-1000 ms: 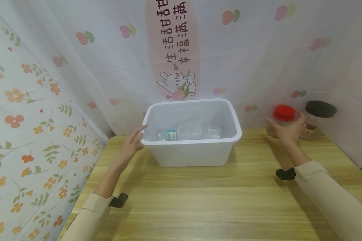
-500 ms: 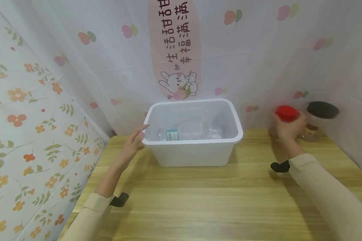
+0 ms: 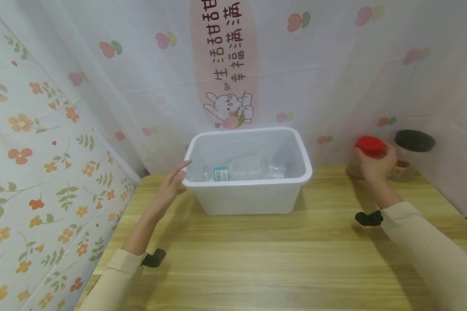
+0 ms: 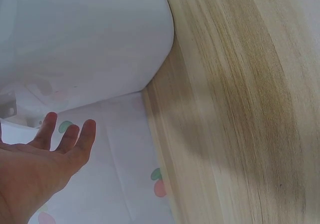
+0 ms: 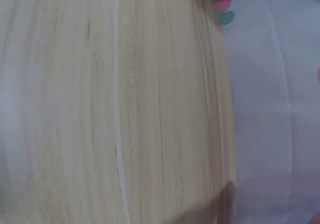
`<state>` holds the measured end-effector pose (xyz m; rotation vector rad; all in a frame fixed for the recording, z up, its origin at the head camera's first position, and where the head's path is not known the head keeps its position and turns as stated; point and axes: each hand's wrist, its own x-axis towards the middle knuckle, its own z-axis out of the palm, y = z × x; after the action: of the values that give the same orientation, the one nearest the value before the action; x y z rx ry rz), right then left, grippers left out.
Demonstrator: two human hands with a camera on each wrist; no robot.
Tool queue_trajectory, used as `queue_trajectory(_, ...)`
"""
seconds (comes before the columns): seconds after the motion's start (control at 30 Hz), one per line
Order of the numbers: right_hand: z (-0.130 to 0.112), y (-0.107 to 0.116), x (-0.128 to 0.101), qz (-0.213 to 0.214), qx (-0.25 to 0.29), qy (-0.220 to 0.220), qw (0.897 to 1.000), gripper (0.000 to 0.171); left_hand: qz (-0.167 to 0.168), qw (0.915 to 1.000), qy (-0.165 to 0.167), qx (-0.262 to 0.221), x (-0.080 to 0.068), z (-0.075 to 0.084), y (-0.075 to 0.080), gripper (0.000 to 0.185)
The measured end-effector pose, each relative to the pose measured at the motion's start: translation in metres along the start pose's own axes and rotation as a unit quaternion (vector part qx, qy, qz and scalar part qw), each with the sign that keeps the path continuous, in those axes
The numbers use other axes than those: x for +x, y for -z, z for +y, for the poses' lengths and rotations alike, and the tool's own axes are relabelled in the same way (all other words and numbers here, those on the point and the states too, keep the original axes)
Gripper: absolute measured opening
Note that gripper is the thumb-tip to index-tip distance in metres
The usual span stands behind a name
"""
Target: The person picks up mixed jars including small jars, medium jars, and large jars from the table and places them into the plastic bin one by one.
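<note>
My right hand (image 3: 379, 167) is at the back right of the table, gripping a jar with a red lid (image 3: 369, 146). The thumb lies on the lid's left side and the fingers bend round its right side. Most of the jar's body is hidden behind the hand. Only a sliver of a finger shows in the right wrist view. My left hand (image 3: 166, 192) is beside the white plastic tub (image 3: 249, 196), its fingertips at the left rim. In the left wrist view its fingers (image 4: 86, 136) are spread and loosely bent, holding nothing.
Several clear plastic containers, one a bottle with a teal label (image 3: 220, 174), lie inside the tub. A clear jar with a dark lid (image 3: 414, 141) stands right of the red-lidded jar. Printed curtains (image 3: 151, 108) border the wooden table (image 3: 253, 259) at back and left.
My right hand's thumb and fingers have closed in around the red-lidded jar from a wider spread. The left hand stays at the tub's rim.
</note>
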<state>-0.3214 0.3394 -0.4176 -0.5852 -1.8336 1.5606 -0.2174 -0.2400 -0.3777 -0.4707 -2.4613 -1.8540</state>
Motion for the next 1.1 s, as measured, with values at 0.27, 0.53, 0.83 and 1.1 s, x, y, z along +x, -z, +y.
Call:
queue_trajectory(0.27,-0.009,0.014,-0.011,-0.049,-0.008,-0.024,0.999,0.071,-0.001,1.0000,0.004,-0.001,0.001,-0.002,0.001,0.050)
queue_trajectory(0.53,-0.014,0.022,-0.023,-0.094,-0.009,-0.030,0.995,0.074,-0.005,1.0000,0.006,-0.005,-0.002,-0.001,0.002,0.051)
queue_trajectory(0.83,-0.019,0.032,-0.031,-0.139,-0.019,-0.019,0.990,0.078,-0.005,1.0000,0.001,-0.005,-0.001,-0.002,0.001,0.050)
queue_trajectory(1.1,-0.017,0.041,-0.036,-0.176,-0.064,0.000,0.982,0.081,-0.004,1.0000,-0.002,-0.005,-0.002,-0.001,0.000,0.050)
